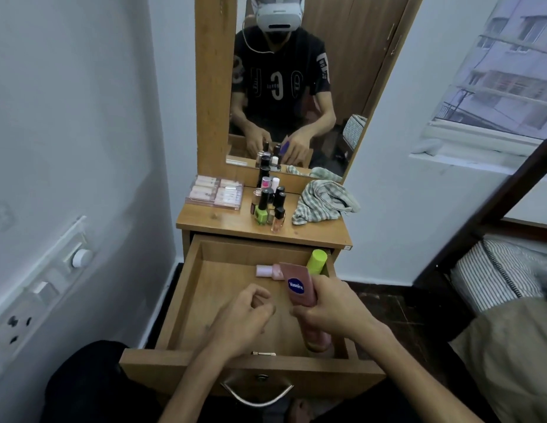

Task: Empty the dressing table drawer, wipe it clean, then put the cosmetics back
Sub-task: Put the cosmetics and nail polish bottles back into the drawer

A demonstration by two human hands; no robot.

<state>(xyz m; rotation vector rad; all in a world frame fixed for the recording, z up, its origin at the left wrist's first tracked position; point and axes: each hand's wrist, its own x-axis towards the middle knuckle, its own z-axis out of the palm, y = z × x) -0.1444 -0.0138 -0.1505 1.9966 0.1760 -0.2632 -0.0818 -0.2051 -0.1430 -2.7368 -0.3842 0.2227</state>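
Observation:
The wooden drawer (186, 300) stands pulled out below the dressing table top (229, 224). My right hand (330, 306) grips a pink Vaseline tube (298, 288) over the drawer's right side. My left hand (244, 315) hovers beside it above the drawer floor, fingers curled with nothing in them. A small pink bottle (267, 271) lies at the drawer's back, and a lime-green bottle (317, 261) leans in the back right corner. Several nail polish bottles (270, 206), a clear cosmetics box (215, 193) and a checked cloth (324, 203) sit on the table top.
A mirror (296, 87) rises behind the table top. The white wall with a switch panel (46, 285) is close on the left. A bed with striped bedding (495, 270) stands to the right, under a window (495, 71).

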